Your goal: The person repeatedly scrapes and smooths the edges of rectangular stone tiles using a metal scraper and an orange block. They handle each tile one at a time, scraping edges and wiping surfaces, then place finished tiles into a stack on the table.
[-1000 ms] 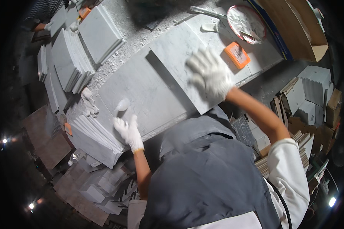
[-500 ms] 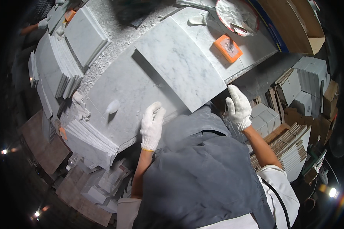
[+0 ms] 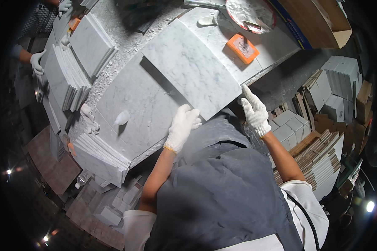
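A square white-grey marble tile (image 3: 192,69) lies on top of the marble slabs on the workbench, its near corner jutting toward me. My left hand (image 3: 182,125), in a white knit glove, is at the tile's lower left edge with fingers bent and somewhat apart; whether it touches the edge is hard to see. Gloved likewise, my right hand (image 3: 254,112) is at the tile's right corner, fingers stretched out and fingertips at or just beside the edge. Neither hand is closed around the tile. Beyond it sits an orange block (image 3: 243,48).
A small white rounded object (image 3: 122,118) rests left of my left hand. Stacked tiles (image 3: 100,157) stand along the left. A round tray of white powder (image 3: 253,16) and a cardboard box (image 3: 308,21) are at the far right. Another person's gloved hand (image 3: 37,62) shows far left.
My left hand has moved right and slightly up, to the tile's edge. My right hand has shifted a little left to its corner. The other person's hand has come further into view.
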